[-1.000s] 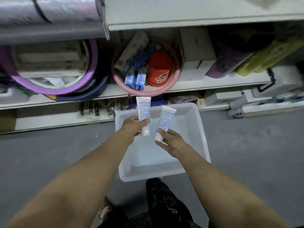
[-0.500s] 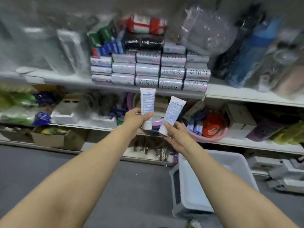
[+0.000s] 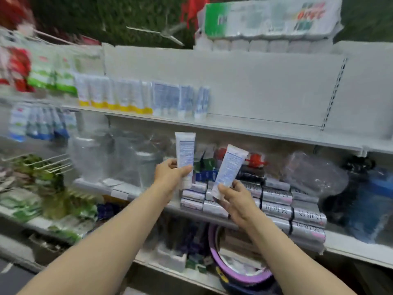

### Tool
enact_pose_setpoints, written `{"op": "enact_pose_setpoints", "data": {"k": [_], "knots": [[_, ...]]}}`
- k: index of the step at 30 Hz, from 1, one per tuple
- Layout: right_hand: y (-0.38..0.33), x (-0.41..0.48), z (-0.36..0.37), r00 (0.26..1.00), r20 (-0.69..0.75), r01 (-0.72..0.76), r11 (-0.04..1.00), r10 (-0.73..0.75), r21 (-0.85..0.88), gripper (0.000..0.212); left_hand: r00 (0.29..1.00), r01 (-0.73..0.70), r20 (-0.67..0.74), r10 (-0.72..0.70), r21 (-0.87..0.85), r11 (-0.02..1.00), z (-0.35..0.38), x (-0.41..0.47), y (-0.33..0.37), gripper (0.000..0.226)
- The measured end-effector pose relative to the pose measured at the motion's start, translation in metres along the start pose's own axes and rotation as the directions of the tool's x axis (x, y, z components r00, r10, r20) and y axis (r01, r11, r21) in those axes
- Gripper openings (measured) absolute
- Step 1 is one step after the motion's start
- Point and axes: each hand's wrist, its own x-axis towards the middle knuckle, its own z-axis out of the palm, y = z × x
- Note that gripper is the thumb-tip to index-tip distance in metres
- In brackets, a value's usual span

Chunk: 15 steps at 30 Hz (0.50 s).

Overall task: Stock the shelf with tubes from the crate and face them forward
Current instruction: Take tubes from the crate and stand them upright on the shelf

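Note:
My left hand [image 3: 170, 173] grips a white tube [image 3: 185, 150] upright near its cap, printed back side toward me. My right hand [image 3: 234, 196] pinches a second white tube [image 3: 229, 165] at its cap end, tilted to the right. Both are held in front of the middle shelf. Above them the white upper shelf [image 3: 265, 129] carries a row of upright tubes [image 3: 148, 99] on its left part, yellow-capped ones then white ones. To the right of that row the shelf is bare. The crate is out of view.
Silver boxed packs [image 3: 293, 207] are stacked on the middle shelf behind my right hand. Clear plastic bags [image 3: 314, 173] and jars crowd that shelf. A purple basin [image 3: 240, 269] sits on the lower shelf. Wrapped paper rolls [image 3: 268, 22] lie on top.
My view has swung up from the crate on the floor to the upper shelves. Both hands have risen with their tubes, keeping the same hold.

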Motion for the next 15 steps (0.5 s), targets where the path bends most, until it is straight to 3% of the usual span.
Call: {"op": "enact_pose_setpoints", "data": {"k": [5, 10, 15], "knots": [[-0.057, 0.060, 0.065, 0.977, 0.068, 0.205, 0.978, -0.202, -0.043, 0.045, 0.973, -0.163, -0.148, 0.177, 0.102, 0.981, -0.030, 0.076, 0.054, 0.030], [-0.114, 0.134, 0.110, 0.920, 0.014, 0.390, 0.907, -0.392, -0.157, 0.026, 0.921, -0.264, -0.217, 0.324, 0.264, 0.928, -0.031, 0.156, 0.105, 0.032], [-0.139, 0.202, 0.137, 0.842, -0.111, 0.422, 0.772, -0.528, -0.474, 0.036, 0.896, -0.280, -0.195, 0.398, 0.447, 0.849, -0.026, 0.224, 0.130, 0.037]]}}
